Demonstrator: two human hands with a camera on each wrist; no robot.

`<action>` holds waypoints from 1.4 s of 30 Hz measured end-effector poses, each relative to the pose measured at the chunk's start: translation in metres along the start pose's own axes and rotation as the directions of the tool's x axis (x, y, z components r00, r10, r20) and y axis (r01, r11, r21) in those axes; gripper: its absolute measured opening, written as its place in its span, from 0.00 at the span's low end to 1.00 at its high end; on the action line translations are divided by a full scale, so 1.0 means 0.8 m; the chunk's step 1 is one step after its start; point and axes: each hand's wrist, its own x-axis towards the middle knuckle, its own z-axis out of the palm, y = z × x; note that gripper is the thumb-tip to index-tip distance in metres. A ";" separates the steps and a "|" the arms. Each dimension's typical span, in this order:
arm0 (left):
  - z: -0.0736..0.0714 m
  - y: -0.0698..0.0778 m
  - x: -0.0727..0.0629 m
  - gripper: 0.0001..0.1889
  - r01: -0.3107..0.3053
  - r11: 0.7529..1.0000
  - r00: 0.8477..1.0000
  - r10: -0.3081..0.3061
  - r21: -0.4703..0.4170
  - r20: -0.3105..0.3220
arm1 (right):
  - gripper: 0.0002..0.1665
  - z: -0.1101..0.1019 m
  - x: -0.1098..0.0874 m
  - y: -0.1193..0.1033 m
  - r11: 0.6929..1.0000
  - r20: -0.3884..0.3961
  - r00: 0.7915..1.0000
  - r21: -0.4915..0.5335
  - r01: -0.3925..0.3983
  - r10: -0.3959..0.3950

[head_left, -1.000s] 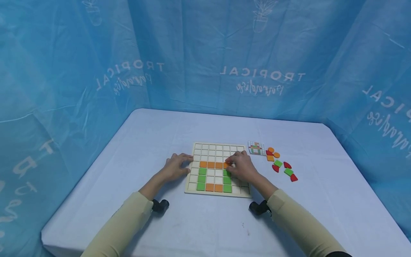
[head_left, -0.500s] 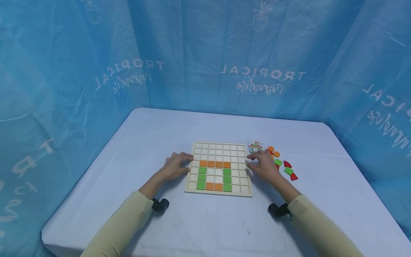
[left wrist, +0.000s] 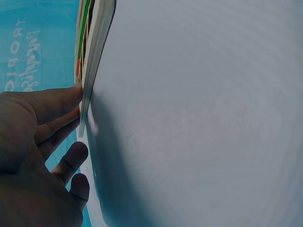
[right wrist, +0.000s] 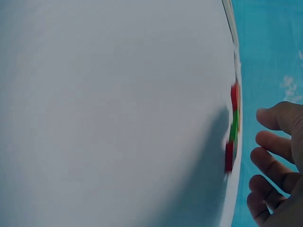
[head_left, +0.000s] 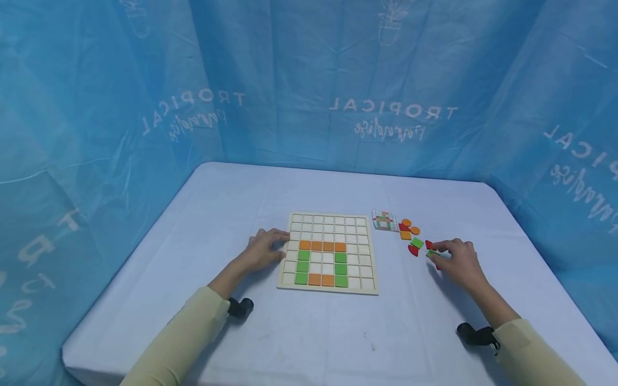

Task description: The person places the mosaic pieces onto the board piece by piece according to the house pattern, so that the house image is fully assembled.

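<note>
My left hand point(head_left: 262, 250) rests at the left edge of a pale wooden grid board point(head_left: 357, 230); thumb and fingertips touch the edge in the left wrist view. On the board, a row of orange square tiles point(head_left: 328, 246) joins two columns of green square tiles point(head_left: 340, 269), with two orange tiles at the bottom. Over the loose pieces on the right hovers my right hand point(head_left: 460, 264), thumb and fingers apart. Beneath its fingertips lie a green square tile point(head_left: 431, 253) and a red quarter-round tile point(head_left: 429, 245); another red piece is mostly hidden. The right wrist view shows a gap between hand and pieces.
Beside the board's top right corner lies a small pattern card point(head_left: 384, 220). Loose orange discs point(head_left: 414, 230), an orange square point(head_left: 405, 235), a green square point(head_left: 417, 243) and a red piece point(head_left: 413, 250) lie near it. White cloth covers the table point(head_left: 241, 203); blue curtains surround it.
My right hand has left the orange tile at the row's right end and moved right, off the board to the loose pieces. The left hand has stayed at the board's edge.
</note>
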 end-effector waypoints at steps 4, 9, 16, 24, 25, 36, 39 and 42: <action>-0.001 0.001 0.001 0.24 0.014 1.000 1.000 -0.014 0.006 -0.003 | 0.22 -0.010 -0.013 0.019 0.999 0.024 0.999 -0.011 -0.032 0.032; 0.000 0.001 0.000 0.24 0.015 1.000 1.000 -0.015 -0.003 -0.001 | 0.24 -0.010 -0.020 0.034 0.997 0.058 0.996 -0.039 -0.062 0.064; 0.001 0.000 -0.001 0.24 0.016 1.000 1.000 -0.016 -0.016 -0.008 | 0.26 -0.006 -0.016 0.036 0.999 0.064 0.998 -0.034 -0.023 0.025; 0.002 -0.003 -0.001 0.24 -0.003 1.000 1.000 0.003 -0.006 -0.006 | 0.27 -0.005 -0.014 0.032 0.999 0.093 0.995 -0.037 -0.023 0.026; 0.002 -0.003 -0.001 0.24 -0.009 1.000 1.000 0.008 -0.005 -0.007 | 0.27 -0.005 -0.015 0.032 0.999 0.093 0.995 -0.040 -0.024 0.027; 0.001 -0.002 0.000 0.23 -0.012 1.000 1.000 0.012 0.005 -0.010 | 0.21 -0.003 -0.019 0.037 0.999 0.047 0.999 -0.043 -0.009 0.011; 0.001 -0.001 0.000 0.24 -0.007 1.000 1.000 0.007 0.003 -0.009 | 0.20 -0.004 -0.020 0.036 0.999 0.040 0.999 -0.041 0.008 -0.007; 0.002 -0.001 0.001 0.24 -0.006 1.000 1.000 0.006 0.002 -0.010 | 0.20 -0.007 -0.020 0.032 0.999 0.024 0.999 -0.032 0.026 -0.026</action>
